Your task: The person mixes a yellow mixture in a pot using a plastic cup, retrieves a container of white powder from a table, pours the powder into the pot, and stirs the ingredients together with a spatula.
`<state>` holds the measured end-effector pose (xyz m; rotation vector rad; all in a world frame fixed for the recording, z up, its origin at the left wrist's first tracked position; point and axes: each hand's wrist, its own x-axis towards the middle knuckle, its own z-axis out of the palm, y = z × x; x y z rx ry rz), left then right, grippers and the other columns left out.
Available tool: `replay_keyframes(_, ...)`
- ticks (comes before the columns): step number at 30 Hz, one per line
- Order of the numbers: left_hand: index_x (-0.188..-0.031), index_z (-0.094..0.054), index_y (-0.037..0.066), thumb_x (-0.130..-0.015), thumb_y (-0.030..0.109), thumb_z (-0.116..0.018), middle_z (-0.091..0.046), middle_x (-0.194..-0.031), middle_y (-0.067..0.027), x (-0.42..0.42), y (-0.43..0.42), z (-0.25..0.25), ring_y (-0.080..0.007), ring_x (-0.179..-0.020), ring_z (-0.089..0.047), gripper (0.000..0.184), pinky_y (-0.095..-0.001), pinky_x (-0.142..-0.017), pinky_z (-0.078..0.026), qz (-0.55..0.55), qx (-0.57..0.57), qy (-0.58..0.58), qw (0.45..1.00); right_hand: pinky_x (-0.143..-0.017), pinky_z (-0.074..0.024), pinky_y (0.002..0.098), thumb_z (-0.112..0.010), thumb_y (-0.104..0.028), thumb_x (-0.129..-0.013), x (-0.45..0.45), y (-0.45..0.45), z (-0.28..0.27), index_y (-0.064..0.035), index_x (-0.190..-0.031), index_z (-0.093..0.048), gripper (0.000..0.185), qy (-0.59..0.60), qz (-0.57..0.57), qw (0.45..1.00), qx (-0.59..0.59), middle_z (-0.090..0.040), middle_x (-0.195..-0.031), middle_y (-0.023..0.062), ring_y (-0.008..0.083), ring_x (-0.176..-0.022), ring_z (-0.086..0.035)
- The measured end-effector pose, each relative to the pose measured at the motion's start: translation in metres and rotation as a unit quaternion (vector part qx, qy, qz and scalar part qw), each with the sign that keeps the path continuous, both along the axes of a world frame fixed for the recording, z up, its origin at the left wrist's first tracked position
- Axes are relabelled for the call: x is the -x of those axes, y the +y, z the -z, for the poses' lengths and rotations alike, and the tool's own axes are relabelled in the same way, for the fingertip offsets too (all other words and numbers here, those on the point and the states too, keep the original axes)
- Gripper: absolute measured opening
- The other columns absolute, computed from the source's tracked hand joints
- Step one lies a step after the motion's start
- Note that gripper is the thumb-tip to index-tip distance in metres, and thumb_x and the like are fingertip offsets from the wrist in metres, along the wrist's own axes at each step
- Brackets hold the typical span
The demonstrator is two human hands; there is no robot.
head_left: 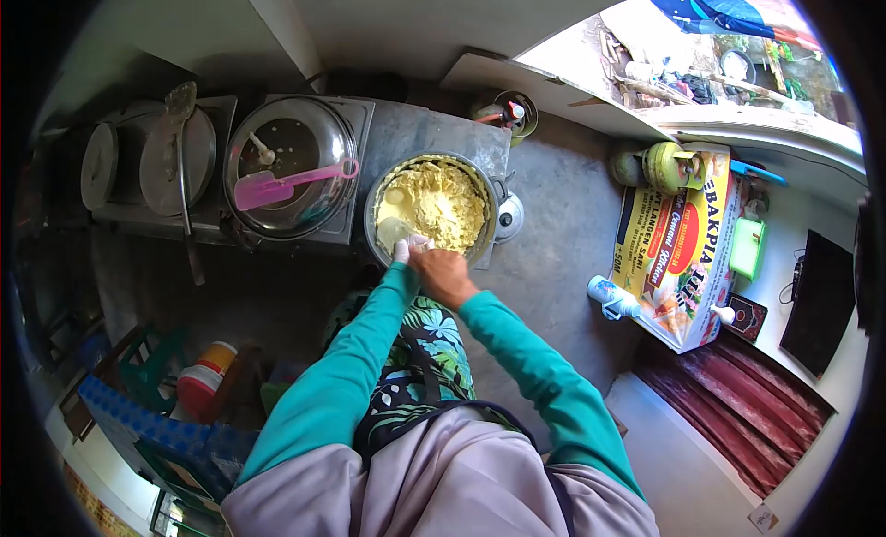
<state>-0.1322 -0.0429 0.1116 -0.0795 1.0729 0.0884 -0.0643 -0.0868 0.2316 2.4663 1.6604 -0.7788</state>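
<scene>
A large metal pot (370,225) holds a pale yellow, crumbly mash (443,205) with a smoother patch at its left. My left hand (403,250), in what looks like a thin whitish glove, is at the pot's near rim. Against it, my right hand (445,277) is bare, its fingers curled in and closed. Beyond the hands, a translucent greyish piece (394,231) lies over the mash; I cannot make out whether it is a tool or plastic film. The fingers of both hands are partly hidden where they meet.
Left of the pot, a pink spatula (291,183) lies on a big glass-topped lid (305,136). Further left, a long metal turner (183,159) rests across a round lid (152,168). A small lid (508,219) is right of the pot. A printed carton (688,251) and gas cylinder (666,168) stand right.
</scene>
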Motion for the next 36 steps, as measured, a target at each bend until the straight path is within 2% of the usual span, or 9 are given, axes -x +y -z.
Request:
replay_keyframes(1, -0.075, -0.055, 0.004, -0.074, 0.028, -0.048, -0.058, -0.073, -0.011, 0.004, 0.018, 0.028, -0.0269, -0.072, -0.054, 0.025, -0.0348, -0.073, -0.043, 0.097, 0.147, -0.085, 0.981, -0.045, -0.0449, 0.0383, -0.047, -0.016, -0.076, 0.008, 0.012, 0.003, -0.0058, -0.094, -0.052, 0.021, 0.006, 0.018, 0.998, 0.064, -0.061, -0.07, 0.0095, 0.0249, -0.064, -0.062)
replay_keyframes(6, -0.071, -0.055, 0.002, -0.071, 0.023, -0.05, -0.058, -0.071, -0.013, -0.021, 0.047, 0.09, -0.029, -0.066, -0.053, 0.021, -0.0361, -0.069, -0.044, 0.382, 0.091, -0.011, 0.92, -0.053, -0.0464, 0.0425, -0.047, -0.013, -0.074, 0.01, 0.017, 0.03, -0.0023, -0.107, -0.047, 0.035, 0.078, 0.17, 0.982, 0.019, -0.06, -0.071, 0.0179, 0.0311, -0.065, -0.061)
replay_keyframes(12, -0.065, -0.055, -0.003, -0.07, 0.013, -0.046, -0.055, -0.061, -0.0178, -0.001, 0.026, 0.113, -0.0287, -0.057, -0.052, 0.019, -0.0369, -0.058, -0.044, 0.585, -0.181, 0.028, 0.79, -0.058, -0.0442, 0.0455, -0.048, -0.013, -0.071, 0.069, -0.016, 0.05, -0.0199, -0.131, -0.033, 0.062, 0.169, 0.389, 0.906, -0.006, -0.06, -0.079, 0.0214, 0.038, -0.069, -0.058)
replay_keyframes(14, -0.056, -0.051, -0.001, -0.068, 0.017, -0.051, -0.052, -0.053, -0.0157, 0.014, 0.009, 0.159, -0.0279, -0.048, -0.049, 0.021, -0.0361, -0.051, -0.043, 0.48, -0.153, 0.036, 0.863, -0.058, -0.0443, 0.0447, -0.048, -0.015, -0.073, 0.043, -0.029, 0.045, -0.0213, -0.127, -0.04, 0.055, 0.191, 0.33, 0.925, 0.0, -0.06, -0.08, 0.0198, 0.0367, -0.071, -0.058)
replay_keyframes(18, -0.067, -0.054, 0.005, -0.073, 0.024, -0.043, -0.055, -0.058, -0.0085, -0.012, -0.007, -0.015, -0.0221, -0.044, -0.047, 0.023, -0.0315, -0.042, -0.038, 0.171, -0.082, 0.005, 0.982, -0.053, -0.0454, 0.0423, -0.047, -0.018, -0.075, -0.012, -0.024, -0.037, -0.0209, -0.118, -0.049, 0.043, 0.092, 0.098, 0.99, 0.046, -0.06, -0.069, 0.0142, 0.0303, -0.063, -0.06)
replay_keyframes(20, -0.069, -0.055, 0.01, -0.074, 0.025, -0.042, -0.056, -0.06, -0.0077, 0.005, -0.031, 0.044, -0.0208, -0.044, -0.046, 0.021, -0.0306, -0.037, -0.035, 0.088, 0.019, -0.04, 0.995, -0.051, -0.0453, 0.0414, -0.048, -0.018, -0.076, -0.005, -0.027, -0.017, -0.0176, -0.117, -0.048, 0.041, 0.076, 0.057, 0.994, 0.053, -0.06, -0.069, 0.0135, 0.0293, -0.061, -0.06)
replay_keyframes(24, -0.068, -0.055, 0.01, -0.074, 0.025, -0.043, -0.056, -0.06, -0.008, 0.003, 0.0, 0.071, -0.0207, -0.046, -0.048, 0.02, -0.0307, -0.04, -0.037, 0.23, 0.055, -0.081, 0.968, -0.051, -0.0461, 0.0416, -0.043, -0.014, -0.079, 0.024, -0.018, 0.022, -0.0028, -0.104, -0.048, 0.028, 0.021, 0.08, 0.996, 0.037, -0.061, -0.072, 0.0165, 0.0274, -0.064, -0.062)
replay_keyframes(31, -0.068, -0.055, 0.01, -0.074, 0.024, -0.043, -0.057, -0.062, -0.0085, -0.006, 0.003, 0.096, -0.0206, -0.049, -0.05, 0.02, -0.0307, -0.044, -0.04, 0.527, -0.099, 0.02, 0.844, -0.064, -0.0454, 0.0449, -0.043, -0.011, -0.072, 0.05, -0.039, 0.045, -0.0139, -0.127, -0.037, 0.055, 0.17, 0.331, 0.928, 0.021, -0.06, -0.081, 0.0204, 0.036, -0.077, -0.059)
replay_keyframes(36, -0.068, -0.056, 0.01, -0.074, 0.024, -0.043, -0.058, -0.063, -0.0089, -0.015, -0.038, 0.05, -0.0205, -0.052, -0.052, 0.02, -0.0307, -0.048, -0.042, 0.312, -0.046, 0.06, 0.947, -0.055, -0.0455, 0.043, -0.043, -0.014, -0.078, -0.012, -0.049, -0.042, -0.0121, -0.098, -0.054, 0.023, 0.112, 0.126, 0.985, 0.03, -0.06, -0.074, 0.0158, 0.0318, -0.066, -0.06)
